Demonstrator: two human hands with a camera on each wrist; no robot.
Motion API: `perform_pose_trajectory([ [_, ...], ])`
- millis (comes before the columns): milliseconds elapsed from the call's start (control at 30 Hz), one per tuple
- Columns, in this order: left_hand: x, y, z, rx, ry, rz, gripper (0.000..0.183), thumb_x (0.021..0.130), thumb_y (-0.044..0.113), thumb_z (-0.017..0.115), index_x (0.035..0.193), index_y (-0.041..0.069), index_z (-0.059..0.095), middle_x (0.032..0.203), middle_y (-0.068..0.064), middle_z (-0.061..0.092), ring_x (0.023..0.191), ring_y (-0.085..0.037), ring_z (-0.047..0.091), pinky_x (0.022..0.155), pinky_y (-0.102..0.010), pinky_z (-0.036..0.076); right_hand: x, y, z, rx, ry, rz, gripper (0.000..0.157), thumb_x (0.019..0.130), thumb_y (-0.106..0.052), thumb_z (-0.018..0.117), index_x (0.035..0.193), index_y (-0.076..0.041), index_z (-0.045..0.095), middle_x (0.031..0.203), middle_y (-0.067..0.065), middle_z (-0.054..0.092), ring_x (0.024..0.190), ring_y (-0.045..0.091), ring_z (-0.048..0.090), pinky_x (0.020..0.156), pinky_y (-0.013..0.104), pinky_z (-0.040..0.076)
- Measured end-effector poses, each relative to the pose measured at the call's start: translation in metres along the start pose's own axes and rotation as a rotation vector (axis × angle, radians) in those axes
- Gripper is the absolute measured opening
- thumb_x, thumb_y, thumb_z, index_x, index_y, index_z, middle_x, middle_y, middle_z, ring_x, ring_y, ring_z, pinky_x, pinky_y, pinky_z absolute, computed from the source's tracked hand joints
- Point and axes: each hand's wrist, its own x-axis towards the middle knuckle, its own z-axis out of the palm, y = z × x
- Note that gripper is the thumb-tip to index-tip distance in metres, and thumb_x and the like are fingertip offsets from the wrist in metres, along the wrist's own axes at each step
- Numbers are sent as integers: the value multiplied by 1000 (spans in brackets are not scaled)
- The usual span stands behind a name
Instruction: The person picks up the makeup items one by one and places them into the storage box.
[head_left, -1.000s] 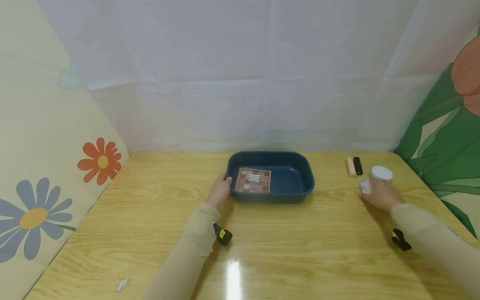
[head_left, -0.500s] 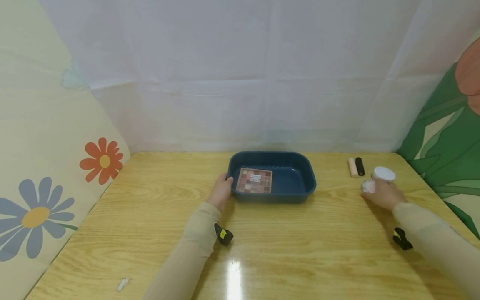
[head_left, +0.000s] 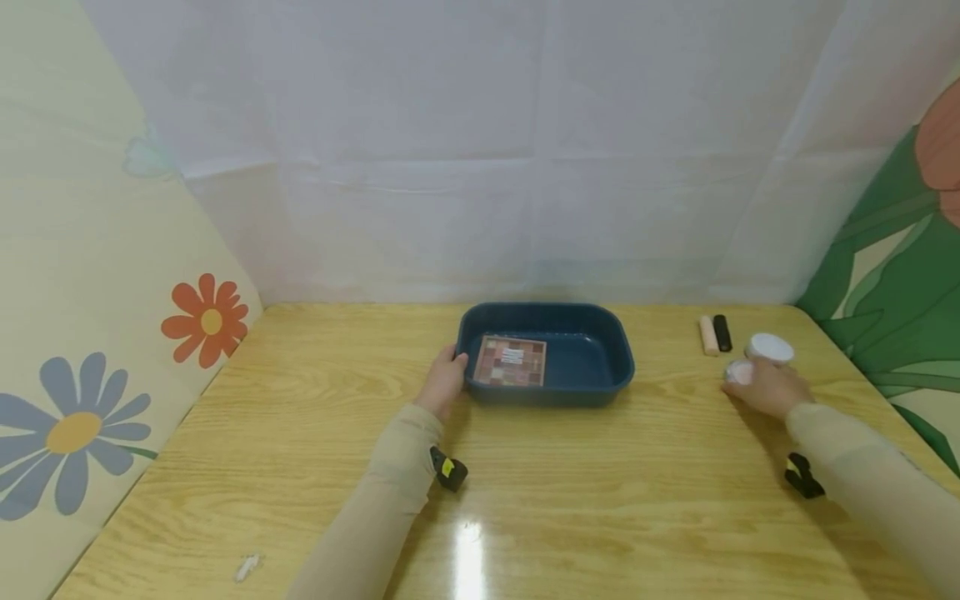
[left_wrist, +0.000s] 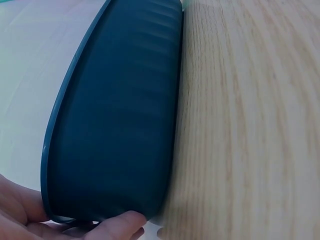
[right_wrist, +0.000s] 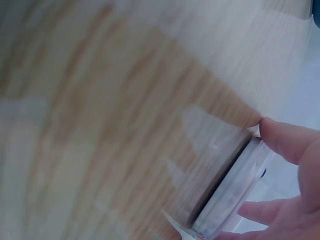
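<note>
My left hand (head_left: pixel 442 383) grips the left end of a dark blue rectangular bin (head_left: pixel 585 397). In the left wrist view the thumb and fingers (left_wrist: pixel 117 226) hold that end of the bin. An eyeshadow palette (head_left: pixel 510 361) lies inside, at the bin's left. Over on the right, my right hand (head_left: pixel 772 389) holds a small round white-lidded container (head_left: pixel 738 372) low at the tabletop. Seen from the right wrist, this container (right_wrist: pixel 232 187) is a flat disc between thumb and fingers. Just behind that hand stands a larger white-lidded round jar (head_left: pixel 770 348), partly hidden by it.
A pale pink tube (head_left: pixel 708 336) and a black tube (head_left: pixel 722 332) lie side by side behind the round containers. White cloth (head_left: pixel 420 167) hangs at the table's back edge. A white mark (head_left: pixel 246 568) shows on the wooden table (head_left: pixel 600 508) at front left.
The whole scene has slid slightly to the right in the head view. Both hands keep their places at the bin and at the small round container.
</note>
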Motion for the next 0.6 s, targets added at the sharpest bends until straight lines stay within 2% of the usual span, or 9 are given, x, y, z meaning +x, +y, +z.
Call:
perform_pose_trajectory([
  [233,0,0,0,-12,-1,13,44,105,9,29,145,-9,31,143,-27,40,131,-37,40,106,-50,38,-1,-1,-3,16,6,-7,83,91,-30,61,133,29,23,127,51,31,111,67,35,88,71,34],
  [467,0,-1,0,-10,-5,11,44,105,10,29,145,-8,31,144,-27,39,132,-37,39,106,-50,37,-3,2,0,-1,83,-39,73,87,-25,65,128,27,33,121,50,39,104,66,41,87,69,37],
  [600,0,-2,0,-21,-9,12,44,105,9,29,146,-8,30,144,-28,39,132,-38,39,105,-51,38,-5,1,1,12,99,-57,72,87,-25,65,128,26,34,121,50,40,103,67,41,87,70,37],
])
